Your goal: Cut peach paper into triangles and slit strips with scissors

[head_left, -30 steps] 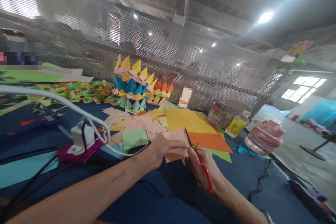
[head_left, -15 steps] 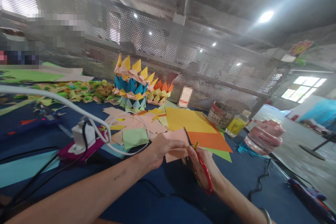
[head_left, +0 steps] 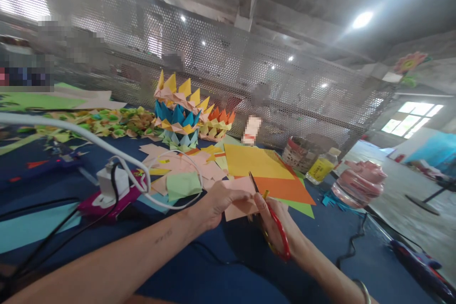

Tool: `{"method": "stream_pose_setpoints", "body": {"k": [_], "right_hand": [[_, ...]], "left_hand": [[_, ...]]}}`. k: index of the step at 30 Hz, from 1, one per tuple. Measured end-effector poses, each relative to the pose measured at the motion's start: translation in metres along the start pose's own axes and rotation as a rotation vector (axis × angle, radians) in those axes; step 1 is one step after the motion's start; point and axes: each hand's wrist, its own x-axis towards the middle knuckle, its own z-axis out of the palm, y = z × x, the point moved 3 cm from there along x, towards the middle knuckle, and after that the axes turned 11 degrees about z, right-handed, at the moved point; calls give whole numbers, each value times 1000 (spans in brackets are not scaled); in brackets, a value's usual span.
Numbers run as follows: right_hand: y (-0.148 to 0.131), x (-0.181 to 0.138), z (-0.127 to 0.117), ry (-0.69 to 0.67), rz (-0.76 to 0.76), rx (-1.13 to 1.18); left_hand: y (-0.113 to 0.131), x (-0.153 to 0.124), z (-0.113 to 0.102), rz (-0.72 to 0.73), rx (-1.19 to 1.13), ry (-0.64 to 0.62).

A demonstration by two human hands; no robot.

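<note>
My left hand (head_left: 218, 203) pinches a pale pink sheet of paper (head_left: 238, 210) over the blue table. In my right hand (head_left: 276, 225) is a pair of scissors (head_left: 280, 232) with red handles, its fingers wrapped round them. The dark blades point up and away, at the right edge of the pink paper. Just behind lie a yellow sheet (head_left: 254, 160) and an orange sheet (head_left: 285, 190), with a bit of green paper under them. Pink paper scraps (head_left: 203, 166) and a light green piece (head_left: 184, 186) are spread to the left of my hands.
Folded-paper crowns (head_left: 178, 116) are stacked at the back, beside a heap of small paper pieces (head_left: 103, 123). A white cable (head_left: 81, 133) arches over a purple power strip (head_left: 103, 204) on the left. A yellow-labelled bottle (head_left: 322, 166) and a pink container (head_left: 359, 185) stand right.
My right hand and the scissors have shifted very slightly to the right. The left hand keeps its hold on the pink paper in the same place.
</note>
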Motion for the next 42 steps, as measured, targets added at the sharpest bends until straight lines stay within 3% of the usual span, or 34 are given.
{"method": "stream_pose_setpoints", "body": {"k": [13,18,22,27,37,42], "right_hand": [[5,-3,0,53,-56,-102],[6,-6,0,66,-156,-124],[2,-3,2,-5,10,-73],[-4,2,1,-93,78,34],[-1,2,-14,-405,395,-28],[5,10,-35,-246,244,-194]], "left_hand": [[1,-1,1,-83,0,-8],[0,-2,1,-86,-2,0],[0,-2,1,-78,-5,6],[7,1,0,-71,-74,-14],[14,13,-18,68,21,208],[16,13,-19,96,75,234]]}}
